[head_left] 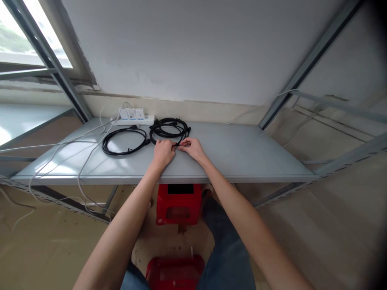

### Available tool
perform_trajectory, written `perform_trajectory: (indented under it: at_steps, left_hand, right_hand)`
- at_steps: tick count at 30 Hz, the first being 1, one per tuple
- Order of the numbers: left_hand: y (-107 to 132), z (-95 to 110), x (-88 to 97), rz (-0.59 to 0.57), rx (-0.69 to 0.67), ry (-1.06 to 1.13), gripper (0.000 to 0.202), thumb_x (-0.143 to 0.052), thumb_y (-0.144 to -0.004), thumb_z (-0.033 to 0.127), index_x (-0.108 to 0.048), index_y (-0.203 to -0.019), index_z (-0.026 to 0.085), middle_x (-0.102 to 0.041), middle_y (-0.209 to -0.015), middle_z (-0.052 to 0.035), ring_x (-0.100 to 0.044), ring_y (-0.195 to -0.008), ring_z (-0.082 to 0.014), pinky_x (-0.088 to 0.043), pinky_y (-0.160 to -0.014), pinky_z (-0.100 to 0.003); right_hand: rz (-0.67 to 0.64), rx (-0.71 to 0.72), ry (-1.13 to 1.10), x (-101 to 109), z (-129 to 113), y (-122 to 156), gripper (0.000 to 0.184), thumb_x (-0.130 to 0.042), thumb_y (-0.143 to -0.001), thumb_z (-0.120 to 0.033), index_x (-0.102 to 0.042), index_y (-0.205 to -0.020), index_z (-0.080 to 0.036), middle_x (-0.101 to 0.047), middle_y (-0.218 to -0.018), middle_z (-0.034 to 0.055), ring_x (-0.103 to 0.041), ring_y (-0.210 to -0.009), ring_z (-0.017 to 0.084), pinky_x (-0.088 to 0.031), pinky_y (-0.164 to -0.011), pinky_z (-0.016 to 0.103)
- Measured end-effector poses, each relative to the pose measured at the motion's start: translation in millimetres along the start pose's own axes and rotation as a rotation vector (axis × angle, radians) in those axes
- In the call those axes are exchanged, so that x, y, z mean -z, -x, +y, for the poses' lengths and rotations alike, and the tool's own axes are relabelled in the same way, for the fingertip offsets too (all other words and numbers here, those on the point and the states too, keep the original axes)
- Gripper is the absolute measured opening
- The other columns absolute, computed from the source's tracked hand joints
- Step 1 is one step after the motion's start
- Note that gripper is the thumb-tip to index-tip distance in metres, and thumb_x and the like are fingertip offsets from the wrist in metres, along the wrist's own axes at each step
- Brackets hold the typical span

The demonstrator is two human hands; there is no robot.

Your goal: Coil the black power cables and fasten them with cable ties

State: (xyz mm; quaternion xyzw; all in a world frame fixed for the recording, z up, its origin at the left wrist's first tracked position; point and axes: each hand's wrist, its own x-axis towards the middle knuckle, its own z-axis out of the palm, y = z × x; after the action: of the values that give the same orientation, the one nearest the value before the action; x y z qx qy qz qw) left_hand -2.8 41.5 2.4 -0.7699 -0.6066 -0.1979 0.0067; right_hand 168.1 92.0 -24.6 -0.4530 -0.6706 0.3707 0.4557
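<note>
The black cable coil lies flat on the metal shelf, right of a second cable coil, its ring looking longer left to right than front to back, with a dark end jutting at its right side. At its near rim the right hand pinches the cable between thumb and fingertips; the left hand is curled beside it, its grip hidden.

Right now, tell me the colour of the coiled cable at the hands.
Black; the coiled cable shows best in the head view, the only one.
</note>
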Motion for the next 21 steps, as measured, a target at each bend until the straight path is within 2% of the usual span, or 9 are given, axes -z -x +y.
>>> perform_trajectory:
  at_steps: [11, 16, 21]
  left_hand:
    - [-0.4, -2.6, -6.0, 0.049, -0.034, 0.018, 0.041, -0.052, -0.102, 0.027, -0.076, -0.135, 0.020, -0.077, -0.126, -0.0146, -0.066, -0.126, -0.0356, -0.044, -0.105, -0.047]
    - [-0.1, -2.6, -6.6, 0.077, -0.081, 0.030, 0.041, -0.053, -0.104, 0.031, -0.072, -0.139, 0.021, -0.072, -0.129, -0.0145, -0.062, -0.128, -0.0356, -0.046, -0.105, -0.048]
    - [-2.5, -5.6, -8.9, 0.070, -0.127, 0.088, 0.033, -0.053, -0.104, 0.028, -0.073, -0.129, 0.023, -0.070, -0.130, -0.0132, -0.061, -0.127, -0.0337, -0.048, -0.102, -0.046]
  right_hand:
    - [0.131, 0.042, 0.151, 7.5, -5.1, 5.5, 0.011, -0.081, -0.075, -0.020, -0.071, -0.072, -0.021, -0.076, -0.078, 0.0017, -0.068, -0.078, 0.020, -0.052, -0.082, 0.034]
    - [0.085, 0.055, 0.139, 4.9, -5.2, 5.8, 0.012, -0.082, -0.074, -0.018, -0.070, -0.077, -0.021, -0.076, -0.080, 0.0009, -0.068, -0.078, 0.019, -0.051, -0.081, 0.032]
    - [0.041, 0.039, 0.123, 3.9, -6.8, 7.3, 0.013, -0.082, -0.075, -0.017, -0.070, -0.080, -0.021, -0.075, -0.079, 0.0001, -0.067, -0.076, 0.018, -0.050, -0.076, 0.031]
